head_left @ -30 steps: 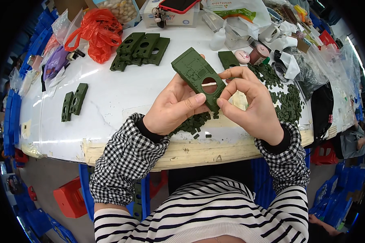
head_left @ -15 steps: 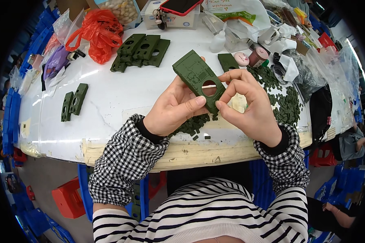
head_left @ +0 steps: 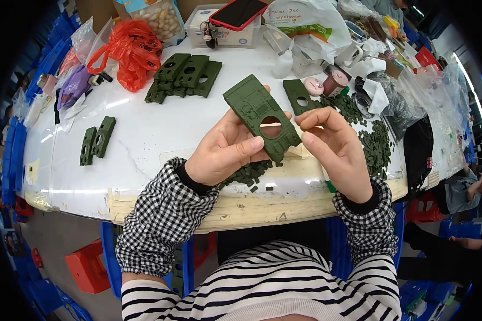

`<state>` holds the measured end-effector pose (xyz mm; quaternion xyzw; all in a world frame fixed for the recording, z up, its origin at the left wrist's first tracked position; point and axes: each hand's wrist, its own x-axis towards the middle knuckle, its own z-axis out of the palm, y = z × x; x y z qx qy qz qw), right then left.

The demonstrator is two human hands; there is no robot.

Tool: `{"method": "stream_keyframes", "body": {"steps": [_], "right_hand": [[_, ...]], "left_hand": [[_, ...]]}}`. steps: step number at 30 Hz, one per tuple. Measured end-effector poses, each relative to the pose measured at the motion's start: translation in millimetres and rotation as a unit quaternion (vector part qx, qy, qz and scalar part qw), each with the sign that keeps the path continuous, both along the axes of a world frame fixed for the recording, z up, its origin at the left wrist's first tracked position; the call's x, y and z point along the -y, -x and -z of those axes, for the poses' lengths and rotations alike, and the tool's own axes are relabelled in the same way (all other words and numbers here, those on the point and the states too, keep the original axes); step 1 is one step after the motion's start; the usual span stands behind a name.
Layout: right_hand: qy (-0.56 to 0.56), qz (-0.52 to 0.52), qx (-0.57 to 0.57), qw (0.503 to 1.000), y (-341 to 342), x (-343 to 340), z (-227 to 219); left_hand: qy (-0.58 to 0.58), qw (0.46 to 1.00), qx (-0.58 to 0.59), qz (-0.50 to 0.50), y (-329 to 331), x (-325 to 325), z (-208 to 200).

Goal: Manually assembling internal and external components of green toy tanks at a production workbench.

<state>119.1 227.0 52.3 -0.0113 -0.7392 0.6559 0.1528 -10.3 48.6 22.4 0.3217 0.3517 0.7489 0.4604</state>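
My left hand [head_left: 219,153] holds a dark green plastic toy tank hull [head_left: 251,101] above the table, tilted, with its moulded top and round hole facing up. The left thumb presses on its near side edge. Close to the hull's right end is my right hand [head_left: 341,152], its fingers curled and the thumb near the index fingertip. Whatever sits between those fingertips, if anything, is too small to make out. Below the hull lies a pile of small green pieces [head_left: 249,175]. Another green hull [head_left: 293,91] rests just beyond my right hand.
More hulls are stacked [head_left: 185,77] at the back left, and two hulls [head_left: 97,140] lie at the left. Small green parts [head_left: 377,147] spread at the right. A red plastic bag [head_left: 131,59], a phone [head_left: 238,13] on a clear box and a white squeeze bottle [head_left: 283,65] stand behind.
My right fingers have come off the hull's right end and sit slightly apart from it. The hull has shifted a little toward me and stays in my left hand.
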Motion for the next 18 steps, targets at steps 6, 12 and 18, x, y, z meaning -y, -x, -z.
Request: {"method": "stream_keyframes", "body": {"steps": [6,12,18], "right_hand": [[0.039,-0.018,-0.001,0.999,1.4,3.3,7.9],[-0.003,-0.014,-0.003,1.0,1.6,2.3,8.6],[-0.017,-0.01,-0.007,1.0,1.3,3.8,7.2]], "left_hand": [[0.0,1.0,-0.008,0.014,-0.3,0.2,4.2],[0.007,1.0,-0.014,0.015,0.0,0.7,4.2],[0.006,1.0,-0.016,0.013,-0.3,1.3,4.4]]}}
